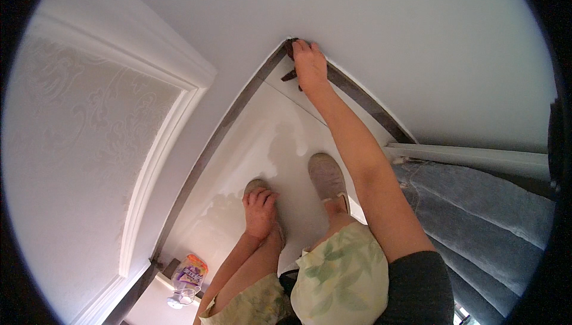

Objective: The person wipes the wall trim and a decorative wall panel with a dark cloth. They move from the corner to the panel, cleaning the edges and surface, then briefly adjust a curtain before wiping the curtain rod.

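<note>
My right hand (310, 66) reaches out to the corner where two white walls meet. Its fingers close around a dark brown cloth (289, 76), whose loose ends stick out on the left; the rest is hidden under the palm. The cloth is pressed in at the dark grey baseboard (348, 84). My left hand (260, 212) hangs in front of my lower leg, over the tip of one shoe. It holds nothing, and its fingers are loosely bent and slightly apart.
Glossy pale floor tiles (250, 142) lie under my grey shoes (327, 175). A white-framed patterned panel (89, 146) lines the left wall. Grey-blue padded fabric (482, 222) stands close on my right. A colourful plastic package (191, 271) and a white corded item (178, 299) are at lower left.
</note>
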Demonstrator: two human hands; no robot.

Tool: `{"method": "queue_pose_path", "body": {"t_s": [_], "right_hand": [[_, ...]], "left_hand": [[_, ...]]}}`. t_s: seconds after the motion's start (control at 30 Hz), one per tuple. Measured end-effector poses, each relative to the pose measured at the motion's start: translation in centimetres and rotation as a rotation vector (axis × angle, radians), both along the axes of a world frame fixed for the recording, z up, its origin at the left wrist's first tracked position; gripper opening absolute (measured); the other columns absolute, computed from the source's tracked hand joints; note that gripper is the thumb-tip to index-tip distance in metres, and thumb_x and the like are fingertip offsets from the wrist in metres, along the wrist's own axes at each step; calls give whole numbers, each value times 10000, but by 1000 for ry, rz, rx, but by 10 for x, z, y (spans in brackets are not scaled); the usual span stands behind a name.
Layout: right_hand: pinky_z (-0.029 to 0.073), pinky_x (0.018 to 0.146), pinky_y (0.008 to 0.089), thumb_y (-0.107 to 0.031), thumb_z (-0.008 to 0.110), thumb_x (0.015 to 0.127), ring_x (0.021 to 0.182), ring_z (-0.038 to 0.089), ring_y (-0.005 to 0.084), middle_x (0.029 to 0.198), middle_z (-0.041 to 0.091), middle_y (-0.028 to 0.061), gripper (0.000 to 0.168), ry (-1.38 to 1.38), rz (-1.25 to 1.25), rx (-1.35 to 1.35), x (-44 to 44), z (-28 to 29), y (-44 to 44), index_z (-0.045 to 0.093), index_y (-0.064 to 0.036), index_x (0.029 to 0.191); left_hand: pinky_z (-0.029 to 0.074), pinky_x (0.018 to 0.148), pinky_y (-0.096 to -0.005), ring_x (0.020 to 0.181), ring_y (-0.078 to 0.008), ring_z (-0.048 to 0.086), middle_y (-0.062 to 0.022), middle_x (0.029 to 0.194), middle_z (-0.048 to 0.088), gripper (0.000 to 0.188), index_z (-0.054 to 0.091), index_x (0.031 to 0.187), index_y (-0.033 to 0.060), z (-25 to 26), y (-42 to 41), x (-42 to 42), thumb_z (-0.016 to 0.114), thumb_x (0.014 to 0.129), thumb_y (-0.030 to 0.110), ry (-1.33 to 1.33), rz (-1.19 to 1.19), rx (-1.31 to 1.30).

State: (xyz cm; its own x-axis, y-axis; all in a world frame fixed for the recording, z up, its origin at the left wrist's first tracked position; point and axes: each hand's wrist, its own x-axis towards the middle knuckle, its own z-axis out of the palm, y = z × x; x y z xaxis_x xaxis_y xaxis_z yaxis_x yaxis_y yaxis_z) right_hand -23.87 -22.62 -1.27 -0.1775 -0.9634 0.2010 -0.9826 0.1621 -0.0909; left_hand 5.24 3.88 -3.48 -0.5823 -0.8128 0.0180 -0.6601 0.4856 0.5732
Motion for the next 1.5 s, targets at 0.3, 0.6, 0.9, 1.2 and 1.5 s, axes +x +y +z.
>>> {"method": "queue_pose_path", "body": {"t_s": [0.3,0.6,0.9,1.2,1.5], "right_hand": [[498,927,377,-5,559,805,1069,567,317,1289,562,100,442,94,-46,-22,-79,-8,148,579,-59,1243],[499,933,391,-50,535,918,1107,576,271,1262,576,114,397,-1863,-1237,-1046,-101,-65,246,487,-12,1310],[520,879,472,-116,478,909,1047,605,307,1234,597,147,372,-1889,-1437,-1153,-120,-18,174,543,34,1244],[515,894,509,-119,367,953,1102,579,335,1234,582,151,339,-2399,-1075,-848,-94,-39,75,555,11,1203],[500,912,570,-49,326,932,1061,560,370,1175,543,186,311,-2546,-1034,-594,-30,-33,-16,501,26,1179]], "left_hand": [[319,1019,-501,1133,-275,490,-67,1066,593,316,646,1028,112,5,0,-5,606,720,53,-53,45,-46],[317,1030,-496,1131,-283,492,-74,1070,600,314,651,1018,93,10,-1,-9,607,713,33,-42,33,-49],[321,1027,-496,1118,-290,501,-75,1066,602,302,656,1011,87,12,-2,-11,606,718,31,-37,15,-60],[338,1012,-510,1125,-285,506,-61,1056,602,282,655,998,98,4,-1,-9,607,723,59,-74,13,-81],[328,1013,-512,1136,-289,502,-60,1076,602,315,656,1010,110,0,-2,-6,617,700,69,-72,1,-44]]}}
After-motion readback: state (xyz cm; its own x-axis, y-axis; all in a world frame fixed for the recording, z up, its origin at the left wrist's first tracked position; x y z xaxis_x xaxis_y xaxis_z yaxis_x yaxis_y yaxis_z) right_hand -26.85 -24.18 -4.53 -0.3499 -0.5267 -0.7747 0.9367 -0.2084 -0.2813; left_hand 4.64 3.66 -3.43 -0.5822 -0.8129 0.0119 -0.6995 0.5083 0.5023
